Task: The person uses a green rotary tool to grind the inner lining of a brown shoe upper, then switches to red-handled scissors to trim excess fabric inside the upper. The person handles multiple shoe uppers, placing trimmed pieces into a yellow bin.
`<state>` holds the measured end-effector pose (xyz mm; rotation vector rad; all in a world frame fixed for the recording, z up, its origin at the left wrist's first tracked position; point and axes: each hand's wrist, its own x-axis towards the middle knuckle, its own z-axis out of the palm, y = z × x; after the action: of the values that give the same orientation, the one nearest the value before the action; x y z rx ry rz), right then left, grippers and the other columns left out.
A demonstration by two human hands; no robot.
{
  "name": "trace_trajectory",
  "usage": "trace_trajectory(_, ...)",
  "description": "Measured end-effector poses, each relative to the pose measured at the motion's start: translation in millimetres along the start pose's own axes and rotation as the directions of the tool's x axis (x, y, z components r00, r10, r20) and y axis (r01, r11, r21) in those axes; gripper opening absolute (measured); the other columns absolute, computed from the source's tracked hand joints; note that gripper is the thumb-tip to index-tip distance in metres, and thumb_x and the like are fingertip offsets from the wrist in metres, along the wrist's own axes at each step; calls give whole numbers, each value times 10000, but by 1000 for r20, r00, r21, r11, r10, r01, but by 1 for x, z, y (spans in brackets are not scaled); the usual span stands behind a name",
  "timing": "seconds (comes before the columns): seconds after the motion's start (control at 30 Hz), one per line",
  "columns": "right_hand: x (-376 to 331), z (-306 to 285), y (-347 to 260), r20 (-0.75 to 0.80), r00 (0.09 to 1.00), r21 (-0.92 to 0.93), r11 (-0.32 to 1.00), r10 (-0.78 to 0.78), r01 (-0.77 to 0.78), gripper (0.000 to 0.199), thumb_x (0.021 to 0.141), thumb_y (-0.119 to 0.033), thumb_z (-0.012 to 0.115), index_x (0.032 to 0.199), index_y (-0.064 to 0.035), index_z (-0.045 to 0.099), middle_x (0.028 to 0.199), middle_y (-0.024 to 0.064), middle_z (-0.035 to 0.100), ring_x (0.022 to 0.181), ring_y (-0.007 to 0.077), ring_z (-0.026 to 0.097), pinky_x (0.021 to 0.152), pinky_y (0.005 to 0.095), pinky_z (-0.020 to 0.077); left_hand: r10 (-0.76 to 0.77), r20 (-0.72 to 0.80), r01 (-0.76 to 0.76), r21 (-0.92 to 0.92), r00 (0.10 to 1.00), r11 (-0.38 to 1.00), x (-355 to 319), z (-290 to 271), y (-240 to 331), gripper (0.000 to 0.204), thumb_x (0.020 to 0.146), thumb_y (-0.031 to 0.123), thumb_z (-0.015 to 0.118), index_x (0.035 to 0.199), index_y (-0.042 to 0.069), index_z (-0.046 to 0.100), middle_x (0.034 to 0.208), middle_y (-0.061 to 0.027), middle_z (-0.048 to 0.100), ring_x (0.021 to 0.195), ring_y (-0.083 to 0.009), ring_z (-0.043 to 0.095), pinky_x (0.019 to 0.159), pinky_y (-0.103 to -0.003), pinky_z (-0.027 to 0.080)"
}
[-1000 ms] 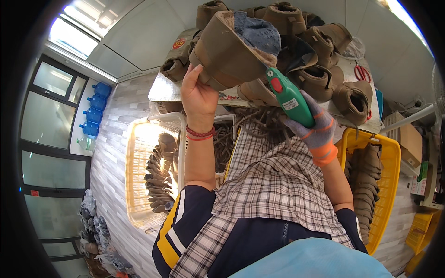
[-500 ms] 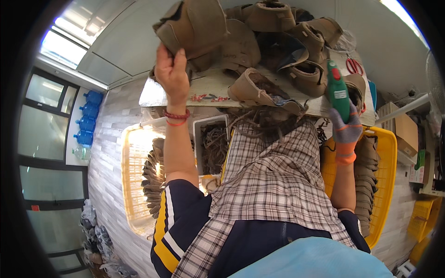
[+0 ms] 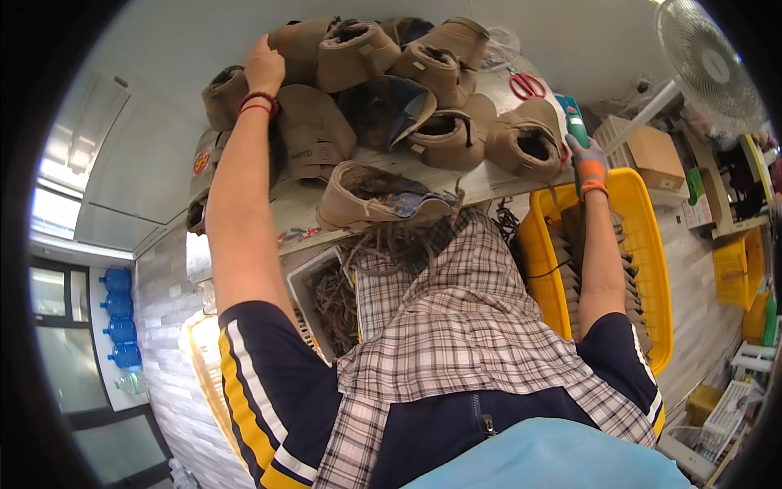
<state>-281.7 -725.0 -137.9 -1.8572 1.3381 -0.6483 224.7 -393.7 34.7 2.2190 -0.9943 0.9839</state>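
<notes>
Stretched to the far left of the worktable (image 3: 297,220), my bare left hand (image 3: 265,69) closes on the edge of a brown fleece-lined shoe upper (image 3: 300,47) at the back of a pile. Its fingertips are partly hidden. My gloved right hand (image 3: 590,156), in grey and orange, wraps round a green handheld power tool (image 3: 576,126) beside the table's right edge. Between my hands are several similar uppers, among them an upright one (image 3: 528,147) near the tool. Another upper (image 3: 366,196) lies tipped at the front edge, its lining showing.
Red-handled scissors (image 3: 525,85) lie at the back right. A yellow basket (image 3: 661,269) of stacked brown pieces stands right of my lap; a bin of dark trimmings (image 3: 336,306) is at the left. A white fan (image 3: 710,65) rises beyond the right side.
My left hand has carried the raised upper away to the back left of the pile and lowered it. The right hand has shifted outward with the power tool. The whole view has turned.
</notes>
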Motion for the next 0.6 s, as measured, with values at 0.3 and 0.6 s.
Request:
trace_trajectory(0.3, 47, 27, 42, -76, 986, -281, 952, -147, 120, 710, 737, -509, 658, 1227, -11, 530, 1124, 224, 605, 1052, 357, 573, 884, 399, 444, 81, -232, -157, -329, 969, 931, -73, -70, 26, 238, 819, 99, 609, 1050, 51, 644, 1060, -124, 625, 1007, -272, 580, 906, -353, 440)
trace_trajectory(0.6, 28, 22, 37, -62, 992, -274, 958, -110, 89, 722, 713, -522, 670, 1238, -44, 543, 1143, 219, 597, 1059, 352, 569, 891, 396, 444, 292, 178, 137, -978, 940, 157, -143, -226, 210, 216, 908, 14, 484, 1059, -97, 593, 902, -160, 660, 804, -196, 647, 760, -285, 517)
